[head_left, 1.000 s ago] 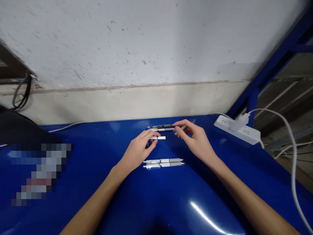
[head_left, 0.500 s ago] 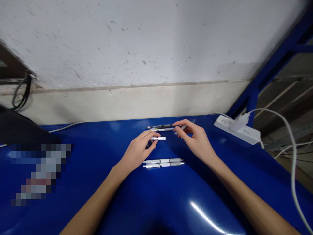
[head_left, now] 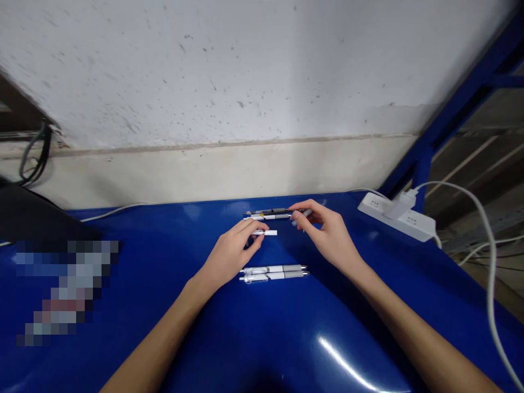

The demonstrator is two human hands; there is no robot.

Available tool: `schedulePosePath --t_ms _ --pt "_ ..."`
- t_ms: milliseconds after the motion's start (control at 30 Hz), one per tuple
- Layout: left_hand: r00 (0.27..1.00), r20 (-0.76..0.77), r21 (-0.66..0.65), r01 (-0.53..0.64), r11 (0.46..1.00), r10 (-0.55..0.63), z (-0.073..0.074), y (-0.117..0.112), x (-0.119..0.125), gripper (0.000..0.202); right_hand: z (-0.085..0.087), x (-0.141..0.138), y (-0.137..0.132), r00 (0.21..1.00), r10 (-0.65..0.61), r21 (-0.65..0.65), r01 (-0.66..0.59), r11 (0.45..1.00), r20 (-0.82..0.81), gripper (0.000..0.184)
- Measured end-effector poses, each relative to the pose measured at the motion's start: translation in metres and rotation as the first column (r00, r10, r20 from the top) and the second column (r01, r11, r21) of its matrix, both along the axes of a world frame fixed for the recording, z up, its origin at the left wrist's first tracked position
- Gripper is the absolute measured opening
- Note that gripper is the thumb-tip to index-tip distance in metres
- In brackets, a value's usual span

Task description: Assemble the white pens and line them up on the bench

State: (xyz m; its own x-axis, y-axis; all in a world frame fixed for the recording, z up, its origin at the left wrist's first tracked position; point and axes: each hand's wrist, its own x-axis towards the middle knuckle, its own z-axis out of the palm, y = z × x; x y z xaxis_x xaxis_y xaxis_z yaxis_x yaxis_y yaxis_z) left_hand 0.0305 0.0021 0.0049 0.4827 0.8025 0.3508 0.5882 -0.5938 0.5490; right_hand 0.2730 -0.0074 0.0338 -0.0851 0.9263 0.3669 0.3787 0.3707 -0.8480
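My left hand [head_left: 233, 251] pinches a short white pen barrel [head_left: 268, 233] just above the glossy blue table [head_left: 164, 305]. To its right, my right hand [head_left: 329, 232] pinches a small grey pen tip piece [head_left: 302, 215] between thumb and fingers. The two parts are apart, with a small gap between them. Just behind the hands lie two pens [head_left: 268, 214] side by side. Two more white and grey pens [head_left: 273, 272] lie together nearer to me, between my wrists.
A white power strip [head_left: 395, 217] with a plug and white cable [head_left: 489, 262] sits at the back right. A dark object [head_left: 36, 218] and a blurred patch are at the left. A white wall runs behind the table; a blue frame [head_left: 454, 109] stands on the right.
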Motion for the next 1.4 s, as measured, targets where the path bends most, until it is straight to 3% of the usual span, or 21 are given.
schedulePosePath --t_ms 1067,1400 --pt "0.999 -0.026 -0.014 0.019 1.0 -0.019 0.0009 -0.0005 -0.0001 0.022 0.0023 -0.0013 -0.001 0.999 0.004 -0.024 -0.005 1.0 -0.036 0.02" --pt "0.999 -0.029 0.002 0.019 1.0 -0.019 -0.001 0.0004 -0.0001 0.022 -0.0007 0.0004 0.003 0.993 0.024 -0.051 -0.03 0.998 -0.116 0.035"
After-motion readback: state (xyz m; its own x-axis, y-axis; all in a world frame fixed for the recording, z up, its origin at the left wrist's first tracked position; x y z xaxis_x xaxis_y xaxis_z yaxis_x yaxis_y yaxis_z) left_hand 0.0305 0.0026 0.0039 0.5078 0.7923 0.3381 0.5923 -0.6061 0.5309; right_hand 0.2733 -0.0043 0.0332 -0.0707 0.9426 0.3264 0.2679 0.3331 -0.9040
